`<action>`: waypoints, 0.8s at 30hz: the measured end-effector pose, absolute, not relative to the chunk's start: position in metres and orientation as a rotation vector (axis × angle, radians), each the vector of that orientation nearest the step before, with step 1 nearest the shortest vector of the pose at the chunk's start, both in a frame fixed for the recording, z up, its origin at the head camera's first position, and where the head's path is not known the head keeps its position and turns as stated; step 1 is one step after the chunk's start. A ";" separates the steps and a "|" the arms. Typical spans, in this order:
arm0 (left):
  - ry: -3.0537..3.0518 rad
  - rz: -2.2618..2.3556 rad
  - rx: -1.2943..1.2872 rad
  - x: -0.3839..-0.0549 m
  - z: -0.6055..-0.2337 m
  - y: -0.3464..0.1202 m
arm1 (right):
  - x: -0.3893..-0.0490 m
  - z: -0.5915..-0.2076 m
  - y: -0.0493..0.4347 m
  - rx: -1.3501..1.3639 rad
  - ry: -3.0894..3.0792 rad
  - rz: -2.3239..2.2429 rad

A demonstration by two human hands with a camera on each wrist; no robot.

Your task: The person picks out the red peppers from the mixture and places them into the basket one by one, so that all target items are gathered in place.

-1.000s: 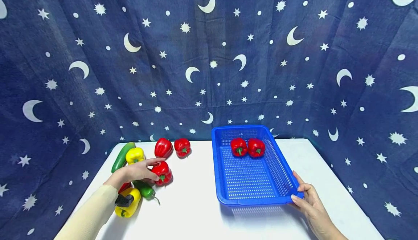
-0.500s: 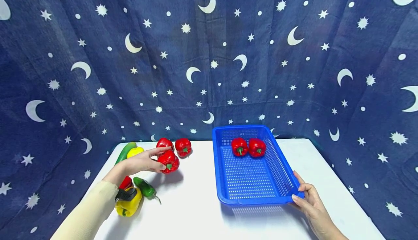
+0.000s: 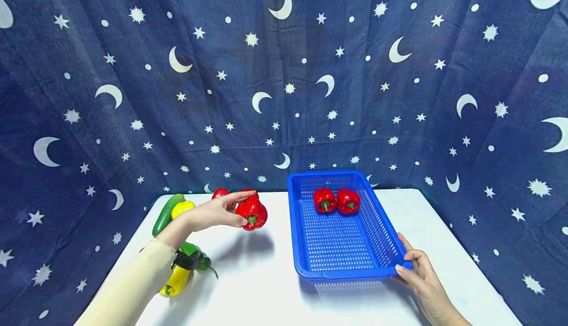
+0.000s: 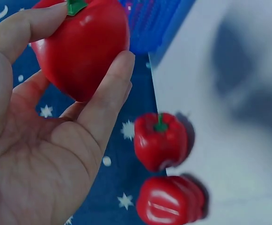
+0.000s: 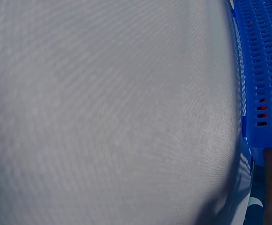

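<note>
My left hand (image 3: 217,212) holds a red bell pepper (image 3: 253,213) above the table, its shadow falling on the white top. In the left wrist view the thumb and fingers (image 4: 110,89) pinch the bell pepper (image 4: 86,49) near its green stem. Behind it in that view lie two more red bell peppers, one upright (image 4: 157,143) and one on its side (image 4: 168,201). My right hand (image 3: 419,274) grips the near right corner of a blue plastic basket (image 3: 350,272). Two red bell peppers (image 3: 324,200) sit inside the basket toward its far end.
At the table's left lie a cucumber (image 3: 167,214), a yellow bell pepper (image 3: 182,208), a green pepper (image 3: 201,259) and another yellow pepper (image 3: 177,281), partly behind my left arm. A blue curtain (image 3: 284,79) with moons and stars rises behind the white table (image 3: 266,286).
My left hand has lifted the red bell pepper off the table and carried it rightward, now in front of another red pepper. My right hand stays on the basket's corner.
</note>
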State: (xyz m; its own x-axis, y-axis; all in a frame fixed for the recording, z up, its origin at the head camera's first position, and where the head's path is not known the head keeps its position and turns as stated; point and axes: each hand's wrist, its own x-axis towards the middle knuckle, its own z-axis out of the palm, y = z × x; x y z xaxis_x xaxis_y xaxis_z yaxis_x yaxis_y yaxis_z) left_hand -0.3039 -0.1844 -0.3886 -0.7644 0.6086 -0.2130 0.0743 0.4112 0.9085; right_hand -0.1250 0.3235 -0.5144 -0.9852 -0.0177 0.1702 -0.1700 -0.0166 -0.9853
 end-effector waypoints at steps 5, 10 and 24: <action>2.138 1.338 0.627 -0.300 -0.382 -0.167 | -0.126 -0.516 0.325 0.265 -2.092 2.166; 2.116 1.334 0.662 -0.297 -0.378 -0.150 | -0.126 -0.517 0.324 0.299 -2.073 2.167; 2.138 1.278 0.732 -0.290 -0.372 -0.118 | -0.127 -0.518 0.325 0.309 -2.075 2.152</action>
State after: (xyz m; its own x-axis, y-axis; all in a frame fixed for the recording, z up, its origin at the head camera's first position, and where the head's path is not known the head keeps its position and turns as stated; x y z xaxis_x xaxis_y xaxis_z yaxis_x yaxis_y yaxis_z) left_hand -0.2900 -0.1180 -0.3720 -0.7077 0.6858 -0.1697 0.1754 0.4032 0.8981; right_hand -0.1267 0.3251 -0.5181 -0.9697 -0.0445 0.2402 -0.2385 -0.0418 -0.9703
